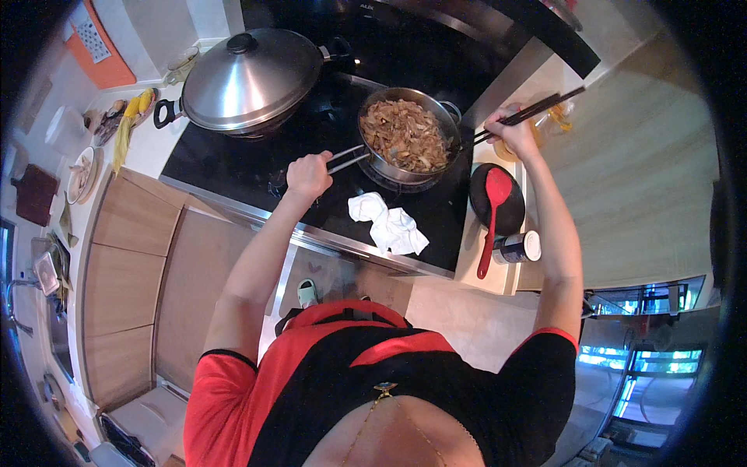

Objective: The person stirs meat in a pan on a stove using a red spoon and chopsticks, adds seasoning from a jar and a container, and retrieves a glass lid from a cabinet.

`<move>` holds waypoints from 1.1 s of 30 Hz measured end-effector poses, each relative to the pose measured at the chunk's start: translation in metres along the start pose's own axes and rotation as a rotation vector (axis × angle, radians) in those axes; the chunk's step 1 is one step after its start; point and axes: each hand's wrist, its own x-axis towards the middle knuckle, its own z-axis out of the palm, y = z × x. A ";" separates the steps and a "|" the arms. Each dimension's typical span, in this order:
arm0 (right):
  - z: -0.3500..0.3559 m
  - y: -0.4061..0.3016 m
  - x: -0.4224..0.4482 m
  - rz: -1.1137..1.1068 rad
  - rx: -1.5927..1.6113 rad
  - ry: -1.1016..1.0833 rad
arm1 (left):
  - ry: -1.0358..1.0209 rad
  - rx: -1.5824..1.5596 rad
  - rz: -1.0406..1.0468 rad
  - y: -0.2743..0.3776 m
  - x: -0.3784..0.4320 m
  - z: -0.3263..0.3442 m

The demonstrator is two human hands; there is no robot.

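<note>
My left hand (309, 175) is closed around the long metal handle (348, 160) of a steel pan (402, 171) on the right side of the black cooktop. Brown cooked food in shreds or slices (405, 134) fills much of the pan. My right hand (513, 133), right of the pan, grips dark chopsticks (540, 109); their lower ends reach towards the pan's right edge, and whether they touch it I cannot tell. A crumpled white cloth (390, 225) lies on the cooktop in front of the pan.
A large wok with a domed steel lid (257, 82) stands at the cooktop's left. On the right counter, a red spoon or ladle (494, 216) rests on a black round dish (477, 192) beside a can (516, 248). Corn (133, 111) and a plate (87, 185) sit on the left counter.
</note>
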 end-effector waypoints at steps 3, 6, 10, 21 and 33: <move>-0.003 -0.009 -0.012 0.087 0.098 -0.020 | -0.049 -0.011 -0.044 0.008 -0.001 -0.007; 0.016 -0.009 -0.037 0.161 0.355 0.060 | -0.067 -0.013 -0.035 0.004 -0.001 -0.011; 0.082 -0.005 -0.069 0.082 0.599 0.192 | -0.040 -0.018 -0.001 -0.002 0.001 -0.004; 0.093 0.045 -0.027 -0.121 0.544 0.361 | -0.056 -0.006 -0.011 0.001 0.004 -0.002; 0.020 0.000 -0.037 0.001 0.010 0.100 | -0.069 -0.019 -0.001 0.000 0.005 0.000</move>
